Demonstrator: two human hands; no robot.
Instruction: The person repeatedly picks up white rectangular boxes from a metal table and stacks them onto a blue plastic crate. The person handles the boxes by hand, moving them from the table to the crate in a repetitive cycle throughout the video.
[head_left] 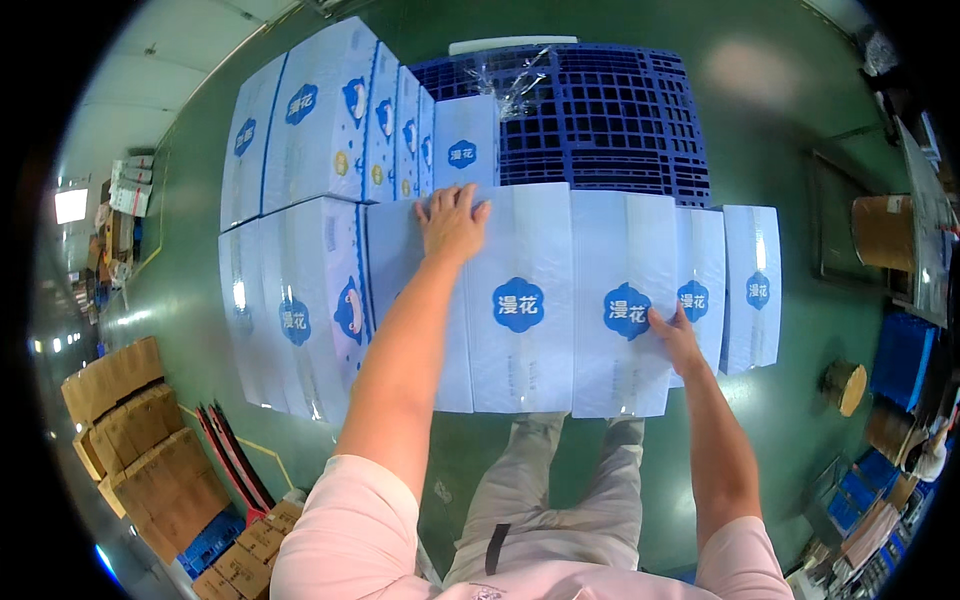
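My left hand (455, 228) lies with fingers spread on the far part of a row of white-and-blue cartons, where a carton (518, 260) with a blue emblem meets the one to its left. My right hand (680, 345) is at the right edge of another carton (622, 260) in the same row. Its thumb touches the carton's top beside the emblem, and a finger points away over the seam; the other fingers are partly hidden. Two more cartons of this kind stand to the right, the outermost carton (752, 290) slightly apart.
Taller stacked cartons (320, 120) rise at the left. A blue plastic pallet (610, 110) with clear film (515, 85) lies beyond the row. Brown cardboard boxes (165, 480) and a red pallet jack (235, 455) are at lower left. A brown roll (845, 387) stands on the green floor at right.
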